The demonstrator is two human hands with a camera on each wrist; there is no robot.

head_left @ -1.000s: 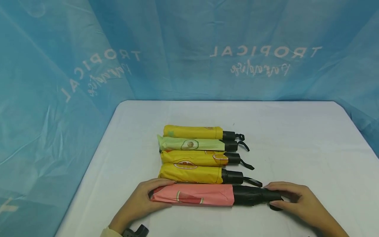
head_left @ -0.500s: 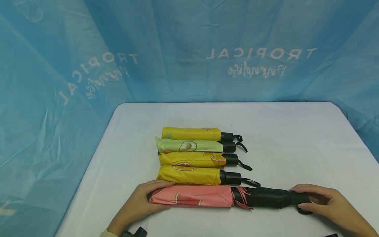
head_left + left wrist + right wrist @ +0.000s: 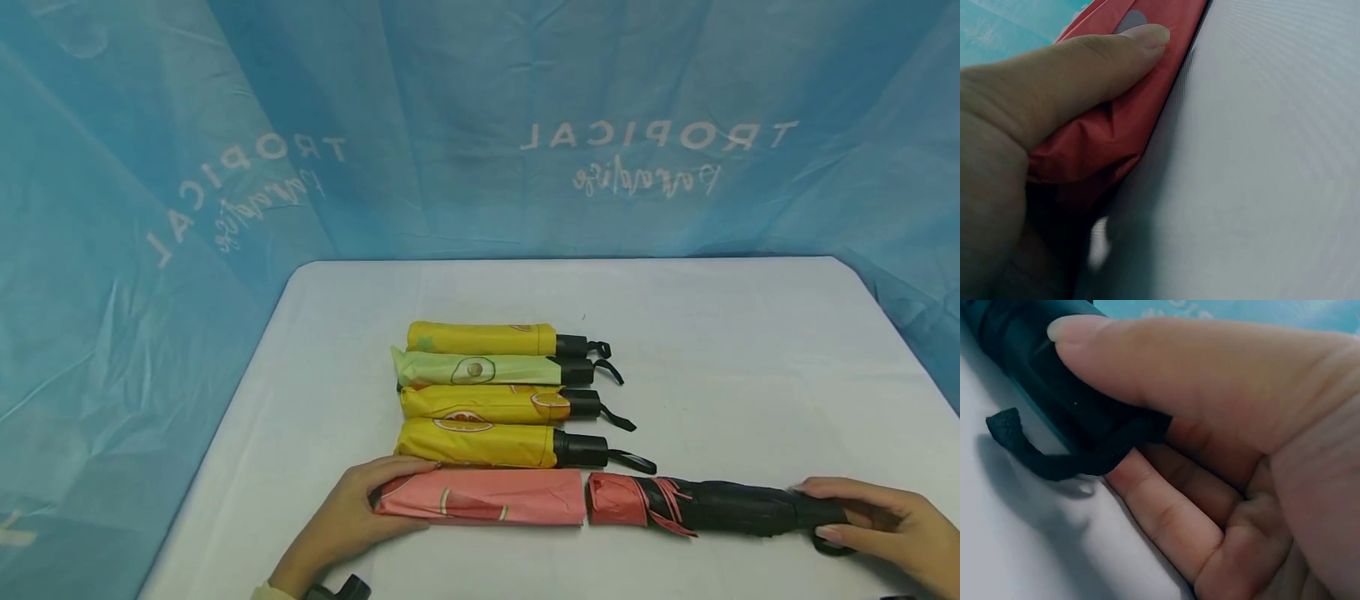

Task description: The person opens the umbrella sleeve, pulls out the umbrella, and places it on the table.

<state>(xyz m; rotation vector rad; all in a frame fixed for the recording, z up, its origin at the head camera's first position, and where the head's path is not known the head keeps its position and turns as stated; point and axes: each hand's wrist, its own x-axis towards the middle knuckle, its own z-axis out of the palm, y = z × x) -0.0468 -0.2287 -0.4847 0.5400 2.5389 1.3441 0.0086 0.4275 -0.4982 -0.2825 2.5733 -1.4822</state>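
Note:
A pink umbrella sleeve with a watermelon print lies near the front of the table. My left hand grips its left end; in the left wrist view the thumb presses on the cloth. In line with it, on the right, lies a folded umbrella, black with pink cloth at its left end. A thin gap separates the umbrella from the sleeve's mouth. My right hand holds the black handle between thumb and fingers, and a wrist strap hangs from it.
Behind the sleeve several sheathed umbrellas lie side by side, handles to the right: yellow, another yellow, green with avocado and yellow at the back. A blue curtain surrounds the white table.
My right hand has moved right, drawing the umbrella out of the pink sleeve until its pink end shows clear of the mouth. The left hand keeps holding the sleeve in about the same place.

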